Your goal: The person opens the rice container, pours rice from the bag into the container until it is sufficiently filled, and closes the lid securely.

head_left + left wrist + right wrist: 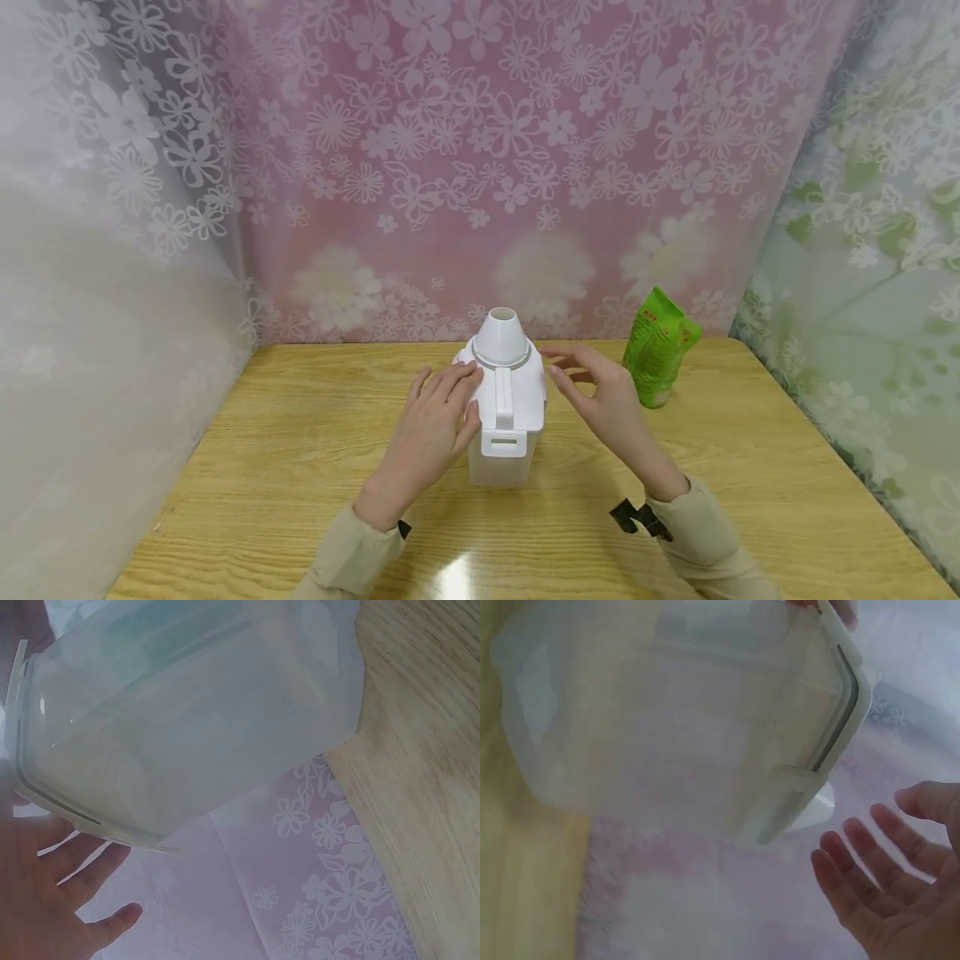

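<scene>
A translucent storage container (pixel 501 468) with a white lid (pixel 522 402) stands upright at the middle of the table. On top of the lid sits a white cone-shaped piece (pixel 502 340), and a latch (pixel 504 443) hangs at the front. My left hand (pixel 433 427) rests on the lid's left edge, fingers extended; in the left wrist view its fingertips (pixel 112 859) lie along the lid's rim. To the right, my right hand (pixel 603 400) is held beside the lid with fingers loosely bent. The right wrist view shows its fingers (pixel 855 862) spread, holding nothing, apart from the container.
A green bag (pixel 654 354) with red and dark print stands upright at the back right of the wooden table (pixel 285 467). Floral curtains (pixel 420 167) hang behind the table and along both sides. A black strap (pixel 637 518) sits at the right cuff.
</scene>
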Motion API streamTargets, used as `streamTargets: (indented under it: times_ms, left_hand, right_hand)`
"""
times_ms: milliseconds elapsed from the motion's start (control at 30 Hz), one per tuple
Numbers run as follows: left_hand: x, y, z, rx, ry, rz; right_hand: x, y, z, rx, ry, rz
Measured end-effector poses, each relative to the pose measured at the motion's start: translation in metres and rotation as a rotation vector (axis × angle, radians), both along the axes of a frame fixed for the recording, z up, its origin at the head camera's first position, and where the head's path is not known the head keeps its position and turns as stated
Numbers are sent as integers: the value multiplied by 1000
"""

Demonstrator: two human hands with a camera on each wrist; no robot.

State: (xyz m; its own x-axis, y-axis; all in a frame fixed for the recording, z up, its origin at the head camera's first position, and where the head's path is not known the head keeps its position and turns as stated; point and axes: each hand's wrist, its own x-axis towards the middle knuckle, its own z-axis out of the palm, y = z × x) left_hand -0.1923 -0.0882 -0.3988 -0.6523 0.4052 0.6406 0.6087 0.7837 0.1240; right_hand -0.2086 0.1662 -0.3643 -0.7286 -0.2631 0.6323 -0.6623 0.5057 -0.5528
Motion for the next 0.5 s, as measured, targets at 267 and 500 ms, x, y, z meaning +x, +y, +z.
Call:
streamTargets:
  times_ms: [267,500]
  left_hand:
    - [0,0,0,-6,-12,-2]
    - [0,0,0,-5,-27,-2]
  right_hand:
    - [-15,14,-15,-286,-644,175]
    - [-22,18,-23,-453,-906,282]
